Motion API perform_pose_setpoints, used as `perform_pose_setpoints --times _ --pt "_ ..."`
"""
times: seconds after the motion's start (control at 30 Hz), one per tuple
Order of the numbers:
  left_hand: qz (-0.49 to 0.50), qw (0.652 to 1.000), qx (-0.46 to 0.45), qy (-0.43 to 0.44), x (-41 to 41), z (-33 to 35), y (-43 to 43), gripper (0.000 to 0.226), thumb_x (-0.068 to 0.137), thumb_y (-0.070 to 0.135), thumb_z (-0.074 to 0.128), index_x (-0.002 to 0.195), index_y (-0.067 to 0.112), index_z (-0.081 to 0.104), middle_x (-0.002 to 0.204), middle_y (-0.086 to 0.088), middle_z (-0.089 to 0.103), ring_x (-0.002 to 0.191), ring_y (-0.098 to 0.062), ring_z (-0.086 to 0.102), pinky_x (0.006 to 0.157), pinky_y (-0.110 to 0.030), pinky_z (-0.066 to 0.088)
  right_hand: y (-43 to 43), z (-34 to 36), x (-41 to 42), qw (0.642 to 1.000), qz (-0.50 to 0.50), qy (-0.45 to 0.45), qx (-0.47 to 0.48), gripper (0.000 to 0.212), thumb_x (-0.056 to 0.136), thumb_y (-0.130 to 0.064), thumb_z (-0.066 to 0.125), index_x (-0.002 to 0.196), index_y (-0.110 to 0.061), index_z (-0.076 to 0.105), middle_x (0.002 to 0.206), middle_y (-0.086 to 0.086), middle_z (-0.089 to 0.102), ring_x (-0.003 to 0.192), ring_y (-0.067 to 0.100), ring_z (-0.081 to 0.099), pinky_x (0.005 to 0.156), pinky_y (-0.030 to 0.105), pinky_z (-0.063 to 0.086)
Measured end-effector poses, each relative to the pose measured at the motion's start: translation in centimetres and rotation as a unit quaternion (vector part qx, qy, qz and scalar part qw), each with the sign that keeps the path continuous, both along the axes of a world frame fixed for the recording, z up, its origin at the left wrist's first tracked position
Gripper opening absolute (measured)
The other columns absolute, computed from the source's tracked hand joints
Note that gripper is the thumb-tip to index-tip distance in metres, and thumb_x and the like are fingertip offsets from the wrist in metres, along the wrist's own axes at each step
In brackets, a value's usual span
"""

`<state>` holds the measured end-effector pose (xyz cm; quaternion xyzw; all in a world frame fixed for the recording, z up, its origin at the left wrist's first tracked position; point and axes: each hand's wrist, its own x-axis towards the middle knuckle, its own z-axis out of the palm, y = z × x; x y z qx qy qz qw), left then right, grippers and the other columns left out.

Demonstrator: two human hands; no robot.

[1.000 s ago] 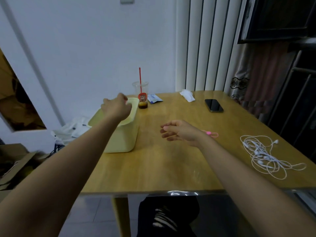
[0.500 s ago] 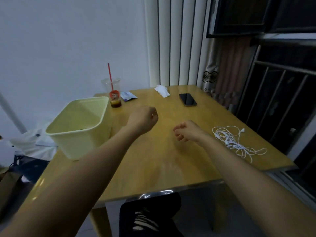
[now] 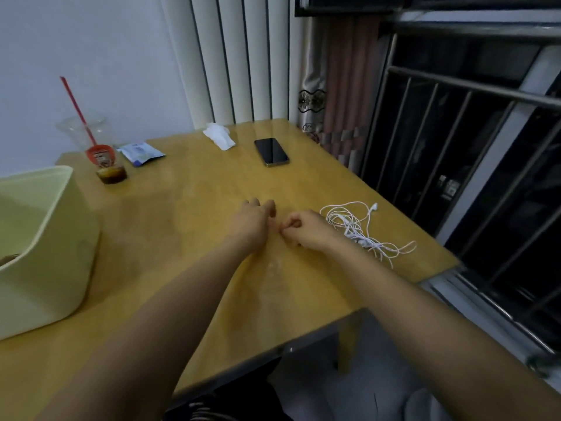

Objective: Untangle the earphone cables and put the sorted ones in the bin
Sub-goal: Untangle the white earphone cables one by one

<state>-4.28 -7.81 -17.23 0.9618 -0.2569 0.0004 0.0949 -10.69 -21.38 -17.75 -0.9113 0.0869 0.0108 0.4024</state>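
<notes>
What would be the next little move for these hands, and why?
Probably reach the right hand a little to its right and pick up the white earphone cables. They lie in a tangled heap on the table, neither hand holds them yet, and the left hand is close enough to help. The bin waits far left.

No text can be read anywhere. The plastic cup (image 3: 91, 138) at the far left of the counter (image 3: 197, 192) bears a red label (image 3: 101, 153) with a small printed figure, its lettering too blurred to make out. The blue and white packet (image 3: 140, 151) beside it shows print that is too small to read. The phone (image 3: 271, 151) lies with a dark, blank screen.
</notes>
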Motion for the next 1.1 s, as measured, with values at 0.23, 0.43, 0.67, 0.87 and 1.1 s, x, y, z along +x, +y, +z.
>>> perform_pose_setpoints --times 0.23,0.43,0.67,0.87,1.1 --pt "0.157 0.981 0.108 -0.025 2.2 0.6 2.6 0.058 0.104 0.030 0.034 0.156 0.026 0.009 0.161 -0.014 0.009 0.148 -0.039 0.001 0.117 -0.055 0.005 -1.8 1.4 0.0 0.984 -0.106 -0.070 -0.124 0.016 0.088 -0.019 0.061 0.103 -0.014 0.062 0.094 0.002 0.064 0.094 0.025 0.060 0.075 0.032 0.047" --pt "0.092 0.993 0.037 -0.059 -0.3 1.0 0.9 0.040 0.098 0.035 0.043 0.132 0.016 0.054 0.138 -0.016 0.046 0.131 -0.036 0.032 0.105 -0.045 0.029 -3.3 1.8 -0.9 0.927 -0.144 0.051 -0.342 0.028 0.089 -0.025 0.060 0.113 -0.011 0.063 0.119 0.011 0.061 0.110 0.032 0.059 0.073 0.031 0.040" --pt "0.027 0.963 -0.256 0.082 -2.1 3.1 1.8 0.028 0.101 0.025 0.046 0.104 0.012 0.070 0.113 -0.009 0.068 0.103 -0.025 0.060 0.094 -0.037 0.044 -1.7 2.9 -0.9 0.968 -0.055 -0.143 -0.201 0.012 0.094 -0.027 0.058 0.092 -0.018 0.066 0.096 -0.004 0.064 0.099 0.018 0.056 0.082 0.033 0.040" --pt "0.065 0.839 -0.459 0.285 -3.5 5.8 3.7 0.032 0.100 0.036 0.052 0.085 0.010 0.065 0.078 -0.005 0.061 0.068 -0.016 0.053 0.063 -0.025 0.043 2.4 5.2 -0.7 0.986 0.062 -0.152 0.008 0.011 0.093 -0.026 0.067 0.094 -0.016 0.062 0.086 0.000 0.069 0.080 0.013 0.064 0.072 0.028 0.051" --pt "0.154 0.666 -0.656 0.320 -2.8 6.0 5.7 0.027 0.105 0.020 0.040 0.086 0.011 0.058 0.068 -0.002 0.063 0.070 -0.016 0.065 0.075 -0.029 0.054 2.4 3.8 -0.9 0.997 0.076 -0.003 0.031 0.006 0.091 -0.011 0.063 0.095 -0.008 0.066 0.066 0.002 0.065 0.059 0.016 0.057 0.050 0.026 0.042"
